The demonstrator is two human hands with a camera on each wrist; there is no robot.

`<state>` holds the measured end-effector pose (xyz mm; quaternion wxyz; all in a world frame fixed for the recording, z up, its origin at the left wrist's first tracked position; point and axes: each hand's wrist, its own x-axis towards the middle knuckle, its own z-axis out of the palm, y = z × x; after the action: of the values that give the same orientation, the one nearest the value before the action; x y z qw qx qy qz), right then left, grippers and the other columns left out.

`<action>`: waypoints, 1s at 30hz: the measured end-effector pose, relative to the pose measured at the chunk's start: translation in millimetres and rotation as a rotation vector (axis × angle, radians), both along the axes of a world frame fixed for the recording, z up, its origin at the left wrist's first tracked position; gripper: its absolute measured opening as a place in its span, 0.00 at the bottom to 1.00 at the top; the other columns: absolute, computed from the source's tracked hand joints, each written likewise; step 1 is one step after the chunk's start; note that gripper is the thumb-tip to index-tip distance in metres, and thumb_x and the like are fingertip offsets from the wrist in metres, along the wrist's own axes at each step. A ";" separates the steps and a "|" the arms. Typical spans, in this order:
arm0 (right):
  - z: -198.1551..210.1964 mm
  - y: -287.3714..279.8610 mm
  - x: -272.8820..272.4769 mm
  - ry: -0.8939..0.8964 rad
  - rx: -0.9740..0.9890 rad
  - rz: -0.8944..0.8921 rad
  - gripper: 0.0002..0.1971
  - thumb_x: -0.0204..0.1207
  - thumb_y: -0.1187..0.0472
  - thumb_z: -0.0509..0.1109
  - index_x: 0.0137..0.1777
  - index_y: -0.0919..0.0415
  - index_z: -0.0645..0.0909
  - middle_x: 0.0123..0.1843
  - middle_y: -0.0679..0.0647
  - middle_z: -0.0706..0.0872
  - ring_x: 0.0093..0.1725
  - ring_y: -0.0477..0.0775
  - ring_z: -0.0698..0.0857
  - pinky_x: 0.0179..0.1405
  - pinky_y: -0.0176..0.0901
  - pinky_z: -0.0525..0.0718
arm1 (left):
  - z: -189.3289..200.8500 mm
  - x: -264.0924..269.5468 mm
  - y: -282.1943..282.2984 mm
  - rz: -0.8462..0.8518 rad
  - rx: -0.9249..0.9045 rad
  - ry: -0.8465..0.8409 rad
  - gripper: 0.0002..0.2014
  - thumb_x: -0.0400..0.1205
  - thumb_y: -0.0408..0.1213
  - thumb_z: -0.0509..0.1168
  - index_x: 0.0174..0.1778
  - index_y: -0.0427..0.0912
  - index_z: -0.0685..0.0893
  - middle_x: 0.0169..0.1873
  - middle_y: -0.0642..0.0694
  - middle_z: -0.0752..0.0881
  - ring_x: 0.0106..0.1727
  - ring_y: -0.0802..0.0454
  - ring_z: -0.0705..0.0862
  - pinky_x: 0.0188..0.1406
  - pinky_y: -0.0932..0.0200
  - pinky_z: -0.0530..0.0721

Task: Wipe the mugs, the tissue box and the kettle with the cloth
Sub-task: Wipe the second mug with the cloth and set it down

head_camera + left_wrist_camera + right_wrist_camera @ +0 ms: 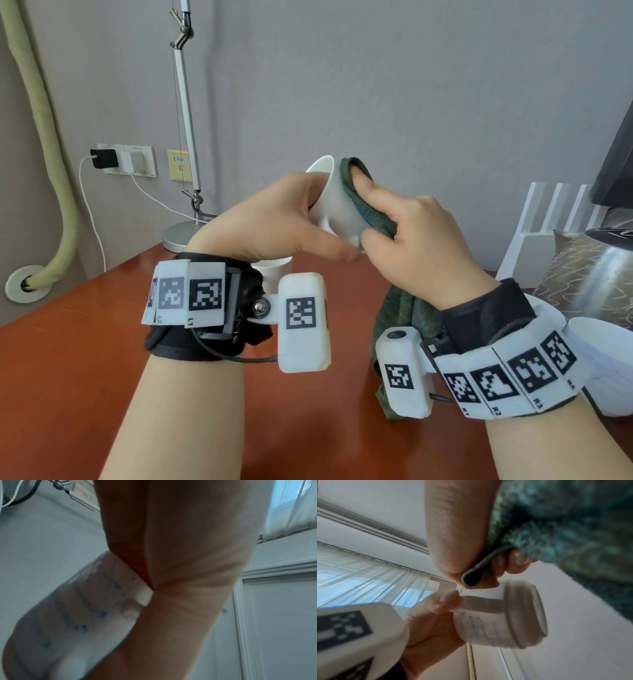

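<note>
Left to right, head view: green foam-wrapped hose [51,144] down the wall, wall sockets [126,159] with a black charger and a white one plugged in, lamp stand [186,113] with its round base on the reddish-brown table [85,342].

Left hand [274,219] holds a white mug [337,202] in the air over the table, fingers curled round the body, fingertips inside the rim. Mug is tilted: mouth points up and away to the left, base down toward the camera, long axis diagonal. Right wrist view shows rows of small dark print on the mug's side, too blurred to read.

A 2nd white mug [274,270] stands on the table, mostly hidden behind the left wrist.

Right hand [421,236] pinches the dark green cloth [363,202] against the mug's right side, fingers curled on the cloth; the cloth's loose end hangs down below the wrist.

Right wrist band tags read R1, R2, R3.

Far right: patterned tissue box [561,270], shiny metal kettle [603,277], white bowl-like thing [603,363] partly hidden by the wrist.
</note>
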<state>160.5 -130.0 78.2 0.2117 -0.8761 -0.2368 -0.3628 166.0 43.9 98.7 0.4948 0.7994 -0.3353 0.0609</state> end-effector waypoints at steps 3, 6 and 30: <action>-1.2 -1.7 1.5 -0.014 0.020 0.027 0.36 0.65 0.60 0.57 0.76 0.38 0.71 0.19 0.46 0.65 0.21 0.51 0.67 0.24 0.39 0.67 | -1.0 2.9 9.7 -0.014 -0.095 0.003 0.25 0.64 0.31 0.78 0.57 0.32 0.83 0.51 0.35 0.89 0.54 0.35 0.88 0.58 0.38 0.84; -5.4 -1.0 2.4 -0.045 0.053 0.113 0.35 0.64 0.62 0.58 0.73 0.36 0.73 0.18 0.46 0.66 0.22 0.51 0.67 0.22 0.39 0.65 | -0.4 3.1 15.2 -0.019 -0.195 0.015 0.22 0.65 0.23 0.77 0.55 0.37 0.85 0.47 0.43 0.92 0.50 0.45 0.91 0.51 0.53 0.89; -8.2 -4.2 12.0 -0.283 0.073 0.135 0.33 0.64 0.68 0.62 0.70 0.47 0.79 0.20 0.44 0.61 0.24 0.52 0.62 0.22 0.40 0.69 | -0.2 1.6 13.9 -0.080 -0.368 -0.002 0.26 0.63 0.19 0.76 0.57 0.36 0.83 0.46 0.44 0.91 0.47 0.51 0.89 0.41 0.63 0.85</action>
<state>172.5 -134.2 70.0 0.2316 -0.7901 -0.3092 -0.4758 167.7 57.8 98.5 0.6344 0.6812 -0.3506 0.1022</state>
